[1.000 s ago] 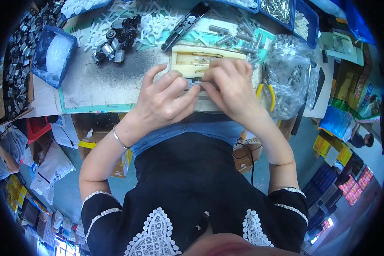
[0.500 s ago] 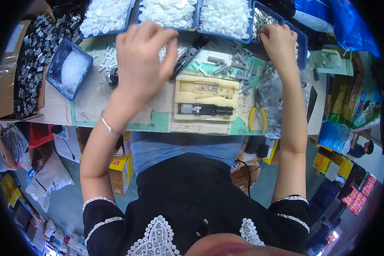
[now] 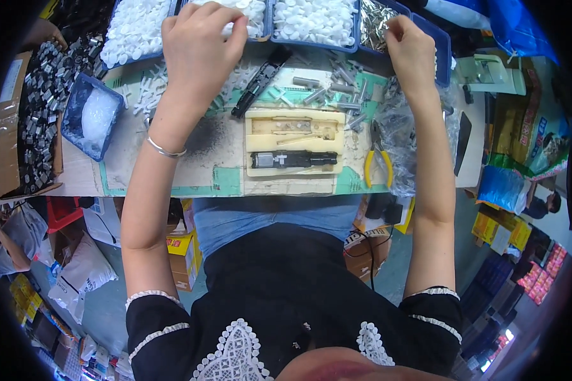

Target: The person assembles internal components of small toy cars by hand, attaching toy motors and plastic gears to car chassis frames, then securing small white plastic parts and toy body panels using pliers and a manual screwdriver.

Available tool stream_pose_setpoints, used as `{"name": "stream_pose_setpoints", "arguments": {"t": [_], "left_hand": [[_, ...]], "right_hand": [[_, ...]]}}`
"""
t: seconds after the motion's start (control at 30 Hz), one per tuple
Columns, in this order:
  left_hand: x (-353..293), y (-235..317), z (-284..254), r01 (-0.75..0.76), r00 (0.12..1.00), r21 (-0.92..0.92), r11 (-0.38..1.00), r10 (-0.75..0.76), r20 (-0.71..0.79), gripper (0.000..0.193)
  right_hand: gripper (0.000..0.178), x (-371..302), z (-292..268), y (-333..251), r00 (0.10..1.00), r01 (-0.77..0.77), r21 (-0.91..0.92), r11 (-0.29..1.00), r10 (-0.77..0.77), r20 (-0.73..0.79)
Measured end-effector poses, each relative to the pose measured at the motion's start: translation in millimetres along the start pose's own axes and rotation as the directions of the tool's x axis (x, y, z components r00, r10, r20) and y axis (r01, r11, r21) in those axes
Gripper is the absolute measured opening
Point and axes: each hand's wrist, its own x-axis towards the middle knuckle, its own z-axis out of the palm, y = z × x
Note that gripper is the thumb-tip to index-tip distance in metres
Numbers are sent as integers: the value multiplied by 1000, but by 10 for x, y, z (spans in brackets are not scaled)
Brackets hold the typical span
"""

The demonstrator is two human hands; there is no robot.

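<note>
My left hand (image 3: 200, 54) is over the near edge of a blue tray of small white round caps (image 3: 251, 14), fingers curled and thumb close to the index finger; anything between them is hidden. My right hand (image 3: 412, 57) reaches to a blue tray of thin metal pins (image 3: 375, 25), with thumb and fingertips pinched together. What they hold is too small to make out. Between my forearms lies a cream fixture block (image 3: 295, 126) with recessed slots. A long black part with a silver section (image 3: 292, 159) rests in its near slot.
Beside the fixture are yellow-handled pliers (image 3: 378, 162), a clear plastic bag (image 3: 400, 133), loose metal cylinders (image 3: 346, 89) and another black part (image 3: 260, 82). At left stand a small blue bin (image 3: 92, 120) and a carton of metal-and-black pieces (image 3: 41, 108). Another person's hand (image 3: 47, 32) shows far left.
My left hand has moved away from me and slightly left, up to the caps tray. My right hand stays at the pins tray. The whole view has shifted a little.
</note>
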Motion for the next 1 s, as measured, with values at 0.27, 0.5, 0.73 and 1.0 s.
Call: {"name": "stream_pose_setpoints", "arguments": {"t": [0.27, 0.5, 0.73, 1.0], "left_hand": [[-312, 561, -341, 626, 717, -778, 48, -427, 551, 16], [-493, 813, -496, 650, 612, -711, -269, -368, 700, 12], [-574, 896, -502, 614, 600, -717, -330, -394, 696, 11], [-837, 1064, -605, 621, 653, -758, -199, -403, 641, 16]], "right_hand": [[3, -252, -225, -620, 999, 31, 418, 908, -10, -53], [23, -844, -276, -1269, 985, -158, 883, 443, 6, 173], [26, -920, -314, -1313, 989, 137, 707, 694, -141, -53], [16, -1099, -407, -1296, 979, -160, 734, 660, 12, 202]]}}
